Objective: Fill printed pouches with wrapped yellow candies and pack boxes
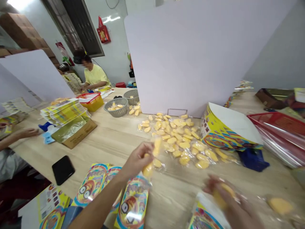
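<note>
My left hand [139,158] is closed on yellow oval pieces in clear wrappers [156,146], just short of the loose pile. A large heap of the same wrapped yellow pieces [176,132] spreads over the table in front. My right hand [228,200], smeared by motion, holds another wrapped yellow piece [221,195] beside a printed carton [202,216] with a white flap. Under my left forearm lie printed cartons with a cartoon face [132,203]. At the lower right rests a single wrapped piece [281,206].
A phone [63,170] lies at left, near a cardboard box of clear bags [73,132]. Grey baskets [116,108] stand behind. A white panel [190,63] rises beyond the heap; flat cartons [226,130] and a red basket [281,124] are at right. Other people sit at left.
</note>
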